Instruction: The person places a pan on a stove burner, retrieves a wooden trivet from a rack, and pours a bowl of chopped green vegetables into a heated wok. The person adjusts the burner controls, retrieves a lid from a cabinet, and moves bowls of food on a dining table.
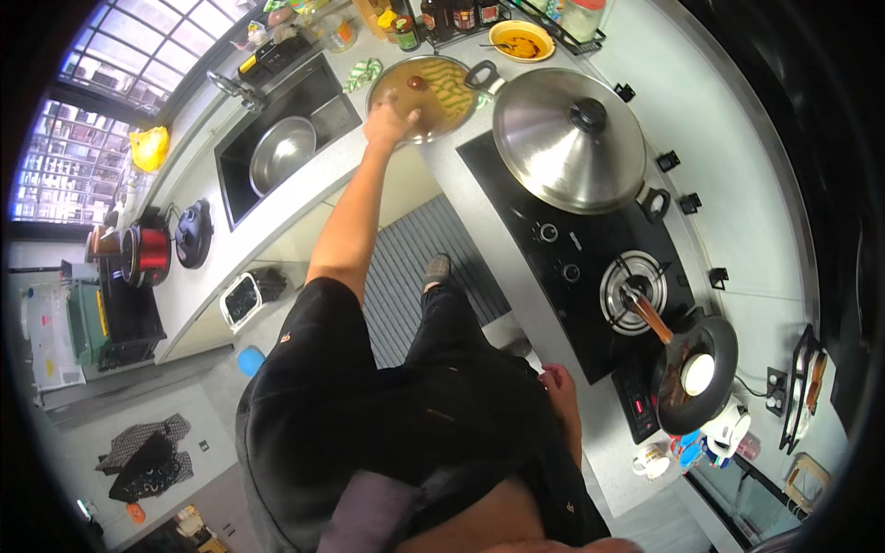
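My left hand (pixel 391 123) reaches over the near edge of a round, metal-rimmed, amber-brown piece (pixel 394 104), which looks like a glass lid. Its fingers are spread and slightly blurred; whether they touch the surface is unclear. A small reddish-brown knob (pixel 415 83) shows near its middle. Green stripes of a cloth show across its right part, and a green-and-white striped cloth (pixel 363 75) pokes out at the left. My right hand (pixel 561 388) hangs low beside the counter edge, fingers curled and partly hidden; what is in it, if anything, cannot be seen.
A large lidded steel wok (pixel 570 142) covers the far burner of the black gas hob (pixel 553 276). A frying pan (pixel 715 345) with a wooden handle holds a white bowl (pixel 697 375). The sink (pixel 231 173) contains a steel basin (pixel 283 155). A yellow bowl (pixel 546 50) stands behind the wok.
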The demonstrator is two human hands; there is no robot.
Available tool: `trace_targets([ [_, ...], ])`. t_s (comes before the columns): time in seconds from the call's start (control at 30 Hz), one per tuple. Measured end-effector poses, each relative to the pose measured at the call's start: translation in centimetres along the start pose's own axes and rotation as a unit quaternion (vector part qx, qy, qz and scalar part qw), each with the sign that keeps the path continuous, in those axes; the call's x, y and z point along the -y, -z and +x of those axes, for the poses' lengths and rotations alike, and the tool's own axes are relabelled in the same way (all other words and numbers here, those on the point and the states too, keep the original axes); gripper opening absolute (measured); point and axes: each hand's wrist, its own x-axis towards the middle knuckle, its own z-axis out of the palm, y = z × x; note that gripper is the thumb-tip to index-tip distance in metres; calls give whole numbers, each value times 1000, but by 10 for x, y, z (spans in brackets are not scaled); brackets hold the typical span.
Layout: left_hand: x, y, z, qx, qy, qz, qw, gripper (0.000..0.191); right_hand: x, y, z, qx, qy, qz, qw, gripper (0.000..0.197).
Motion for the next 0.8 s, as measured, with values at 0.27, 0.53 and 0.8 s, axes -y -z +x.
trace_targets([
  [0.27, 10, -54, 114, 102, -20, 24, 994, 81, 26, -92, 55, -93, -88, 49, 991, 25],
  [0.53, 38, -96, 150, 71, -128, 23, 989, 53, 79, -177, 63, -110, -67, 31, 991, 29],
  [0.8, 44, -82, 150, 71, -118, -33, 990, 45, 71, -193, 68, -125, -66, 16, 990, 27],
])
